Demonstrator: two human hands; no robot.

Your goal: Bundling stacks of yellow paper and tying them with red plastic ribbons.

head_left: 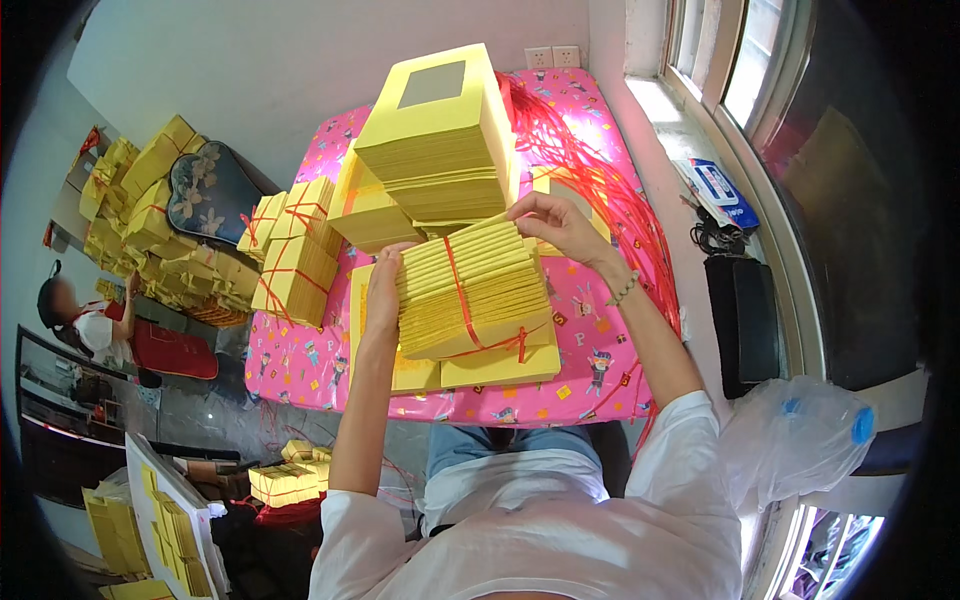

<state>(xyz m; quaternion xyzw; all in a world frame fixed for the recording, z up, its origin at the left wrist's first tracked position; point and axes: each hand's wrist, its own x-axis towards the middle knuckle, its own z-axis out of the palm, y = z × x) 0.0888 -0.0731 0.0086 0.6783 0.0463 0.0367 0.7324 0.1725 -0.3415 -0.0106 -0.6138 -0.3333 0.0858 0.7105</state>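
In front of me a thick bundle of folded yellow paper (pixel 425 315) leans with its folded edges toward me, a red ribbon (pixel 459 290) tied round it. My left hand (pixel 385 280) is closed round the bundle's left side, its fingers partly hidden behind. At the far right corner, my right hand (pixel 562 228) pinches the paper edge between thumb and fingers. Flat yellow pieces (pixel 500 368) lie beneath the bundle on the table. Just beyond rises a tall stack of yellow sheets (pixel 440 130) with a grey square on top.
The table wears a pink patterned cover (pixel 585 320). Long red ribbons (pixel 580 150) spread over its right side, and tied yellow bundles (pixel 295 270) stand at its left. A plastic bag (pixel 805 450) hangs near the window. Far left, a person (pixel 100 325) is beside heaped yellow bundles (pixel 150 210).
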